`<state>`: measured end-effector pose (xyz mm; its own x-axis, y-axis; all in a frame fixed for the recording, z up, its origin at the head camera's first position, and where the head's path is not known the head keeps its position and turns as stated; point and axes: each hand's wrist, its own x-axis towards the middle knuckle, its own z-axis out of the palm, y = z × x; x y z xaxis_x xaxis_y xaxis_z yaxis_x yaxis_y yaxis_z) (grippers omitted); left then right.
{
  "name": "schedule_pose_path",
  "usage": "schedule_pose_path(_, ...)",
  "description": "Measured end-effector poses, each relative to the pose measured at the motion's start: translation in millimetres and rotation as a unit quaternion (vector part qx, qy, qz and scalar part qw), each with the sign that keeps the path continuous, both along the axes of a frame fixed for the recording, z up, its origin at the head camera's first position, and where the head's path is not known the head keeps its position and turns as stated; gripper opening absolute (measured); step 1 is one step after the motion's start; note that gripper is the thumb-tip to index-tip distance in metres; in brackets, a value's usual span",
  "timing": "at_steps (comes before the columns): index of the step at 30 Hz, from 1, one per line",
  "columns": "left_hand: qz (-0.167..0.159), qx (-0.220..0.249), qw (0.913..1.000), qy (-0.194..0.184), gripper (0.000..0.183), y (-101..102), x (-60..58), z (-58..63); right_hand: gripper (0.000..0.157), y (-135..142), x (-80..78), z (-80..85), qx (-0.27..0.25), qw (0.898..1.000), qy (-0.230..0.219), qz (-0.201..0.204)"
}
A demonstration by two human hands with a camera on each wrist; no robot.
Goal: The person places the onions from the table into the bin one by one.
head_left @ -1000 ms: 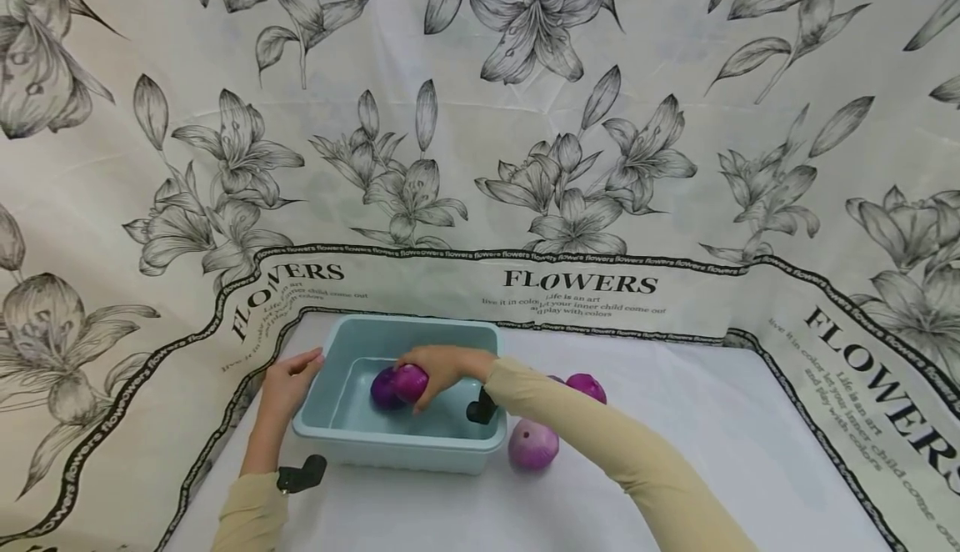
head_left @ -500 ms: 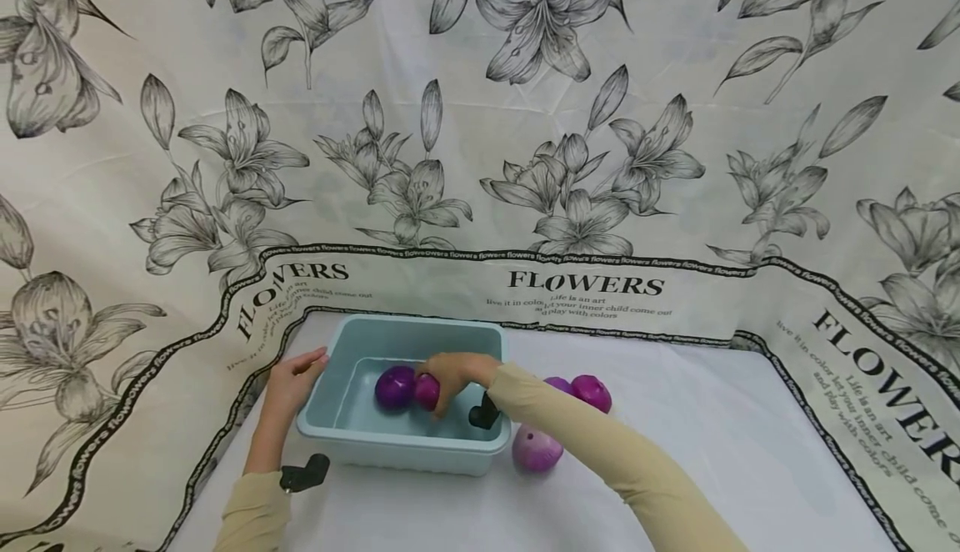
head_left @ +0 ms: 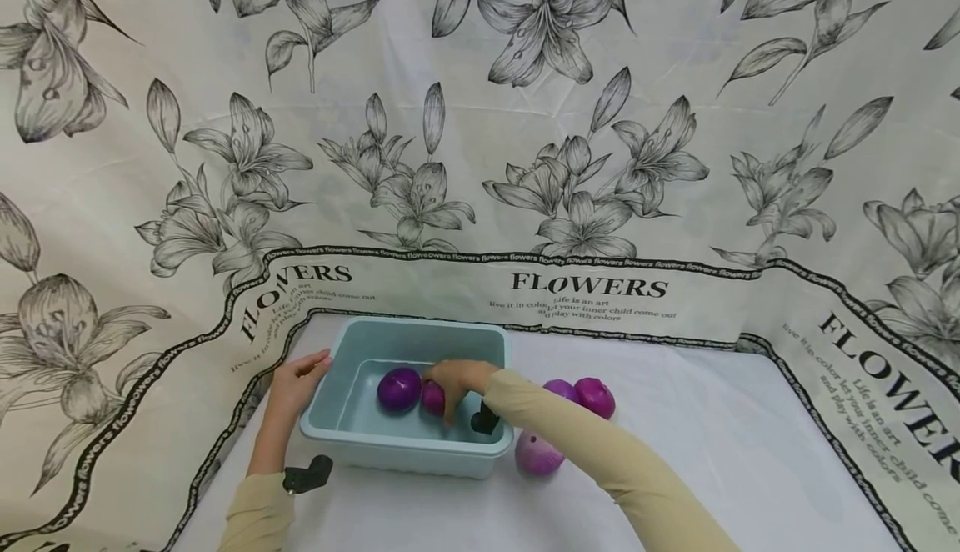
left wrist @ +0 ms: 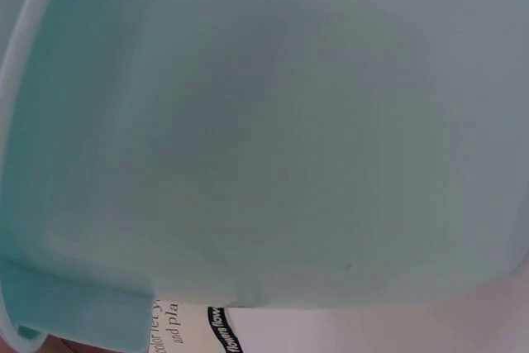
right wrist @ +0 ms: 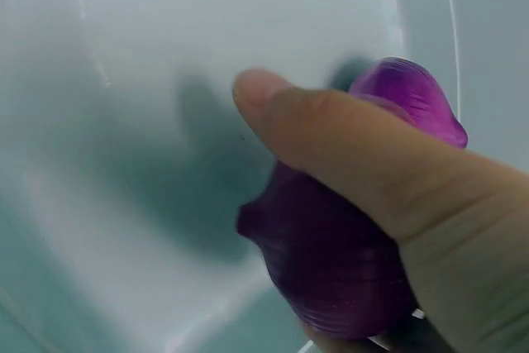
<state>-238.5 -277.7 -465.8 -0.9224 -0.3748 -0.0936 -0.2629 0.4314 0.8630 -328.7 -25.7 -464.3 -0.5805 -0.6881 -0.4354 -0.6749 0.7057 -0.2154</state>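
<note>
My right hand [head_left: 453,383] is down inside the light blue plastic basin [head_left: 408,444], gripping a purple-red onion [head_left: 433,398] low over its floor. In the right wrist view the thumb lies across this onion [right wrist: 331,254], whose pointed end sticks out to the left. A darker purple onion [head_left: 399,389] sits in the basin just left of the held one; part of an onion [right wrist: 409,97] also shows behind the thumb. At the basin's left rim my left hand [head_left: 294,389] pinches the edge with its fingertips. The left wrist view mostly shows the outer wall of the basin [left wrist: 273,138].
Right of the basin, on the white cloth [head_left: 675,452], lie a pale purple onion [head_left: 538,454], a magenta onion [head_left: 595,398] and a purple onion [head_left: 561,388] partly behind the right sleeve. A flower-printed curtain [head_left: 585,202] stands behind and at both sides.
My right hand has moved a little right and down with its onion, away from the darker onion, which now shows whole. The left hand keeps its place at the rim.
</note>
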Motion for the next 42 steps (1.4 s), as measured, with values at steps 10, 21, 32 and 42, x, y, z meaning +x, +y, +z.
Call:
schedule_pose_path(10,0.005,-0.01,0.9998,0.014,0.045,5,-1.3,2.5,0.085,6,-0.4,1.6,0.016,0.998,0.066,0.007)
schedule_pose_path(21,-0.005,-0.013,0.9999,0.004,0.044,5,2.2,1.1,0.081,14,3.5,25.2,-0.008,0.998,0.056,0.016)
schedule_pose_path(32,-0.006,-0.018,0.9998,-0.001,0.047,2,3.4,0.4,0.075,24,14.6,58.6,0.014,0.996,0.079,0.025)
schedule_pose_path(42,0.0,-0.021,0.9998,0.001,0.047,4,5.8,0.7,0.061,58,14.8,67.2,-0.082,0.985,0.15,0.027)
